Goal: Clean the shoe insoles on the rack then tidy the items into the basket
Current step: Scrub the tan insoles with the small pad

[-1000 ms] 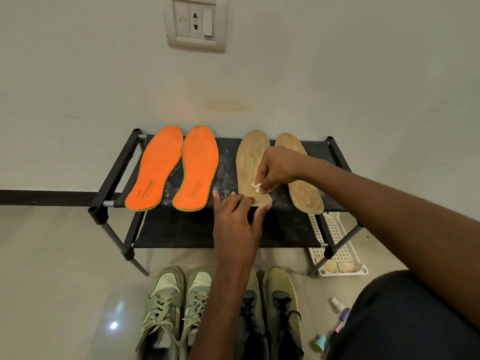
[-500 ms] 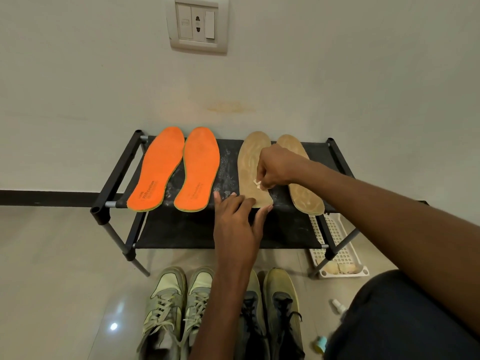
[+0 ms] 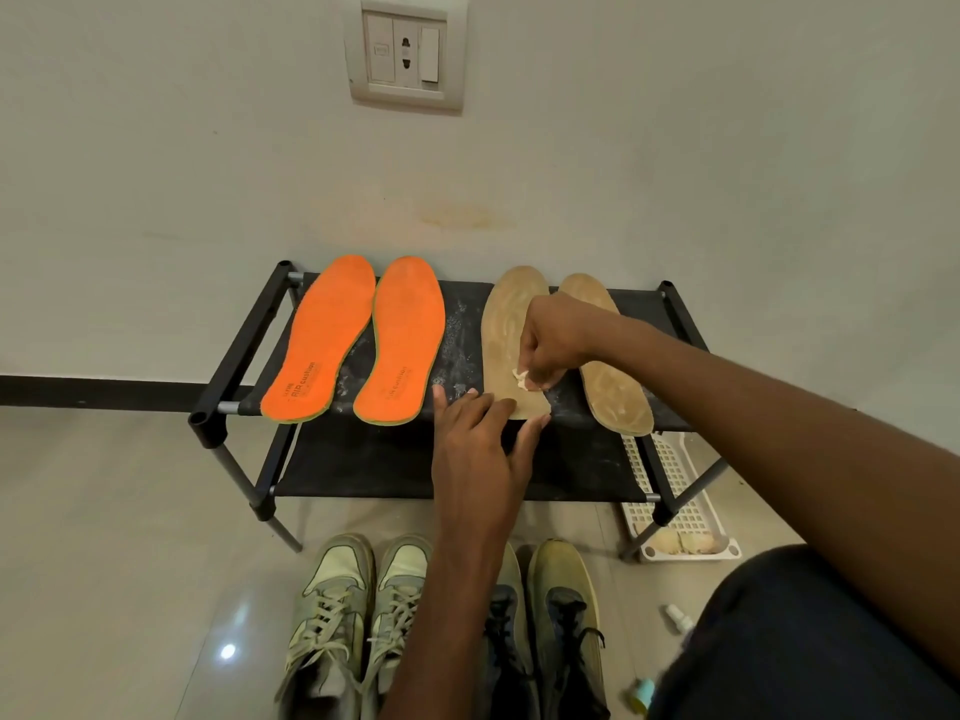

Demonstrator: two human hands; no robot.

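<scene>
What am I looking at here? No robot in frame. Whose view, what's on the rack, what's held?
There is no machine: a person works with bare hands, and the one camera sits on their head, looking forward and down. A black rack stands against the wall. On its top shelf lie two orange insoles and two tan insoles. The right hand pinches a small pale wad against the nearer tan insole, apparently wiping it. The left hand rests with spread fingers on that insole's heel end, steadying it. On the floor sit two pairs of shoes, and a white basket lies partly under the rack.
</scene>
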